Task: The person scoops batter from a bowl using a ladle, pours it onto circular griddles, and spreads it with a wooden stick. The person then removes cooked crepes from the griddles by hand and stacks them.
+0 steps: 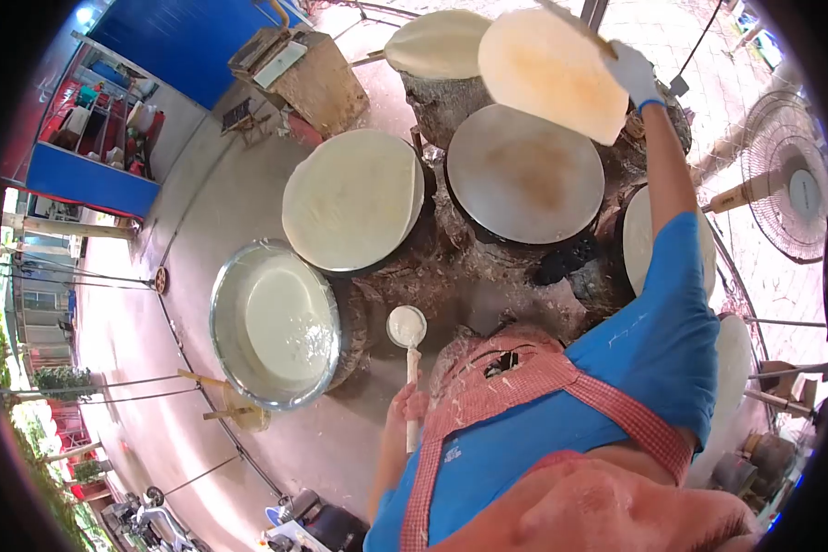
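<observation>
My left hand (pixel 407 405) is closed round the pale handle of a ladle (pixel 407 327), whose bowl is coated with white batter. My right hand (pixel 633 75), in a white glove, is raised at the far right with its fingers at the edge of a large thin pancake (pixel 552 74), browned in the middle. A long thin stick (pixel 575 23) runs up to the same hand; whether the fingers hold it too is unclear. Below the pancake lies a round griddle (pixel 524 175) with a brown patch. A pale sheet of batter covers another griddle (pixel 351 201) to the left.
A metal basin (pixel 219 327) of white batter stands at the left. Another griddle (pixel 430 46) with a pale sheet is at the back, and one (pixel 639 244) sits partly behind my right arm. A fan (pixel 805 193) stands at the right, a wooden box (pixel 317 83) at the back.
</observation>
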### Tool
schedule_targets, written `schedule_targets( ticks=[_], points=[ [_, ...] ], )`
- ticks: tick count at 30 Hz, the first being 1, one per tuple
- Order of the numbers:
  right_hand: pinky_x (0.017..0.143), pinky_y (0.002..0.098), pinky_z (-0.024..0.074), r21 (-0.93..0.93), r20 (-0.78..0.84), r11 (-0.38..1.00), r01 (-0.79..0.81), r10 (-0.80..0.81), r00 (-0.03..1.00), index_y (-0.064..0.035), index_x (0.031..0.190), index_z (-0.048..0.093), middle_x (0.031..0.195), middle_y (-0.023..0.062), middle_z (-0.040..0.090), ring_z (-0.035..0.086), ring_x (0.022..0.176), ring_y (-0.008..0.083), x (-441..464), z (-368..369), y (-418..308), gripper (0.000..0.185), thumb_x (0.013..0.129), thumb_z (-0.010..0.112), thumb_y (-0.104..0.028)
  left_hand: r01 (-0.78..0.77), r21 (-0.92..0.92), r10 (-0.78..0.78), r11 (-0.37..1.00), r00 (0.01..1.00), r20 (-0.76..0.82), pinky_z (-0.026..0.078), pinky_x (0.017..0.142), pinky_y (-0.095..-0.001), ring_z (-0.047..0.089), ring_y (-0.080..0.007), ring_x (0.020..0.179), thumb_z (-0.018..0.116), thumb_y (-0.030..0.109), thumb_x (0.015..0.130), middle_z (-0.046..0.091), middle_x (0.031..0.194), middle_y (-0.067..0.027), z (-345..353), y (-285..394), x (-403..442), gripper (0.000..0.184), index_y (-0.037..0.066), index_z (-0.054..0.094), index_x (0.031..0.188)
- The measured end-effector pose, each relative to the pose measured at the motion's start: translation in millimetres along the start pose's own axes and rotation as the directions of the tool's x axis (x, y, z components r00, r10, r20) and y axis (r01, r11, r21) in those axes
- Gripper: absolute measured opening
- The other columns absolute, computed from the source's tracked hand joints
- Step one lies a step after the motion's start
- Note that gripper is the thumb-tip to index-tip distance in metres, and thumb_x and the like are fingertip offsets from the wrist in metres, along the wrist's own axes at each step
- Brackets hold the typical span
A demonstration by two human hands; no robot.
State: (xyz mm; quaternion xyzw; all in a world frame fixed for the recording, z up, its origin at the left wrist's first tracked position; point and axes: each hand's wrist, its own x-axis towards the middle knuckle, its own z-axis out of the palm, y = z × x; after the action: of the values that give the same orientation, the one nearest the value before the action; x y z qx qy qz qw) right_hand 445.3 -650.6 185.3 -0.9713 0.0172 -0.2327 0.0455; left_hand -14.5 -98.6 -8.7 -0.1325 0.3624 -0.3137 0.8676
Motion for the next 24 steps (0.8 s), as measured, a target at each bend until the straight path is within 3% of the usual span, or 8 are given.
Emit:
schedule_targets(
  ticks=[2, 7, 8, 10, 12, 18, 21, 24],
  points=[
    [0.076, 0.0427, 0.0432, -0.048, -0.078, 0.999, 0.010, -0.014, 0.997, -0.0089, 0.103, 0.053, 0.097, 0.0176, 0.059, 0.054, 0.091, 0.0375, 25.7, -24.1, 1.3, 0.035, 0.078, 0.046, -0.033, 0.033, -0.007, -0.033, 0.999, 0.997, 0.065, 0.030, 0.036, -0.0186, 0.031, -0.0072, 0.043, 0.041, 0.015, 0.090, 0.033, 0.059, -0.0007, 2.1, 6.9, -5.6, 0.028, 0.012, 0.050, 0.117],
    [0.055, 0.0403, 0.0472, -0.231, -0.500, 0.920, 0.315, -0.390, 0.773, -0.0027, 0.070, 0.061, 0.066, 0.0146, 0.061, 0.060, 0.060, 0.0295, 79.5, -61.6, -40.3, 0.018, 0.066, 0.055, -0.019, 0.004, -0.047, 0.002, 0.999, 0.992, 0.127, 0.028, 0.035, -0.0174, 0.030, -0.0059, 0.043, 0.043, 0.015, 0.090, 0.032, 0.058, 0.0006, 12.8, 9.1, -15.3, 0.028, 0.011, 0.051, 0.116],
    [0.055, 0.0403, 0.0472, -0.227, -0.504, 0.919, 0.322, -0.394, 0.769, -0.0027, 0.070, 0.061, 0.066, 0.0146, 0.061, 0.060, 0.060, 0.0295, 90.9, -67.7, -54.5, 0.018, 0.066, 0.055, -0.019, -0.187, 0.123, 0.193, 0.975, 0.981, -0.033, 0.027, 0.034, -0.0172, 0.029, -0.0054, 0.043, 0.043, 0.015, 0.090, 0.031, 0.058, 0.0013, 16.8, 5.9, -17.5, 0.027, 0.010, 0.051, 0.115],
    [0.070, 0.0433, 0.0469, -0.283, -0.058, 0.940, 0.189, -0.214, 0.975, -0.0033, 0.073, 0.063, 0.075, 0.0202, 0.060, 0.059, 0.075, 0.0357, 115.4, -75.4, -88.0, 0.020, 0.067, 0.053, -0.019, -0.352, 0.306, 0.408, 0.885, 0.902, -0.141, 0.026, 0.034, -0.0171, 0.029, -0.0049, 0.043, 0.043, 0.014, 0.089, 0.030, 0.057, 0.0021, 17.4, 10.5, -14.8, 0.026, 0.009, 0.051, 0.114],
    [0.070, 0.0422, 0.0480, -0.362, -0.023, 0.910, 0.201, -0.225, 0.974, -0.0041, 0.077, 0.065, 0.076, 0.0202, 0.061, 0.060, 0.074, 0.0342, 137.9, -59.9, -120.7, 0.023, 0.066, 0.051, -0.018, -0.247, -0.059, 0.251, 0.967, 0.966, 0.060, 0.026, 0.033, -0.0169, 0.027, -0.0043, 0.041, 0.043, 0.012, 0.089, 0.028, 0.055, 0.0036, 9.0, 15.9, -4.3, 0.025, 0.007, 0.051, 0.113],
    [0.070, 0.0410, 0.0483, -0.178, 0.113, 0.949, 0.260, -0.243, 0.963, -0.0012, 0.076, 0.066, 0.080, 0.0220, 0.062, 0.061, 0.075, 0.0338, 215.4, -1.6, -178.5, 0.025, 0.065, 0.051, -0.018, -0.400, -0.135, 0.417, 0.907, 0.899, 0.135, 0.027, 0.033, -0.0169, 0.024, -0.0043, 0.038, 0.041, 0.012, 0.089, 0.028, 0.053, 0.0036, 12.6, 5.6, 19.9, 0.027, 0.006, 0.050, 0.113],
    [0.050, 0.0372, 0.0465, 0.318, 0.100, 0.938, -0.141, 0.114, 0.988, 0.0029, 0.066, 0.063, 0.059, 0.0183, 0.059, 0.059, 0.051, 0.0273, 244.2, -3.0, -169.2, 0.023, 0.060, 0.054, -0.017, -0.312, -0.237, 0.358, 0.920, 0.916, 0.184, 0.028, 0.033, -0.0171, 0.026, -0.0043, 0.038, 0.041, 0.013, 0.090, 0.029, 0.053, 0.0030, 25.3, 5.7, 28.4, 0.027, 0.004, 0.051, 0.113],
    [0.036, 0.0326, 0.0346, 0.527, -0.004, 0.850, 0.010, -0.010, 1.000, -0.0017, 0.054, 0.055, 0.045, 0.0093, 0.049, 0.046, 0.037, 0.0170, 294.3, 101.7, -83.4, 0.036, 0.068, 0.058, -0.034, -0.337, -0.288, 0.394, 0.896, 0.902, 0.173, 0.028, 0.033, -0.0171, 0.028, -0.0040, 0.038, 0.041, 0.014, 0.090, 0.030, 0.053, 0.0026, 38.4, -1.6, 35.4, 0.027, 0.004, 0.051, 0.113]
  ],
)
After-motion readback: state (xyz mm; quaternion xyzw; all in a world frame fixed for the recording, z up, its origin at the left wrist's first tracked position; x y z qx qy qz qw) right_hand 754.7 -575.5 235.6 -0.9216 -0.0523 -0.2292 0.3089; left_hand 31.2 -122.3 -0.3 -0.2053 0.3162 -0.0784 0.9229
